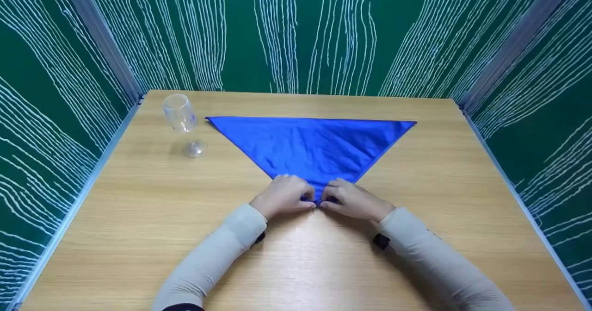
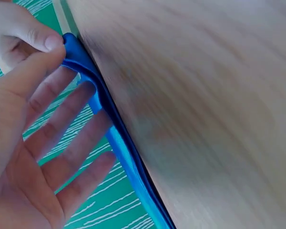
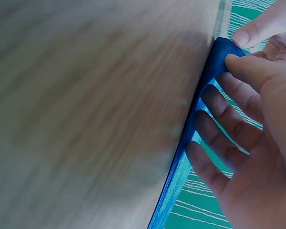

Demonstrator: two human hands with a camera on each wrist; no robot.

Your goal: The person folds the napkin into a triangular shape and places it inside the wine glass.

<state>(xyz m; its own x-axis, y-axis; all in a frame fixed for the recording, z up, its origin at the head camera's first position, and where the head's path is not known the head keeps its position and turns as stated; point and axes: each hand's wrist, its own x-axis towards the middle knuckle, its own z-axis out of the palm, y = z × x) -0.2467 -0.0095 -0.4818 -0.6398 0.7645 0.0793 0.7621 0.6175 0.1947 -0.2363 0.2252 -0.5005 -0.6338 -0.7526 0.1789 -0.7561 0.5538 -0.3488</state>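
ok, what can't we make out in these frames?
Head: sides of the blue cloth near its tip, hidden by the left hand and right hand.
Head: full shape of the black object, partly hidden by the right sleeve.
Head: rest of the left sleeve, cut off by the bottom edge.
Left wrist: fine grain of the tabletop, blurred.
Right wrist: rest of the cloth, cut off at the bottom.

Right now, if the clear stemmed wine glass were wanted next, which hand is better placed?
Probably the left hand: the clear glass stands on its side of the shiny blue triangular cloth, farther from the right hand. Both pinch the cloth, so the left must release first.
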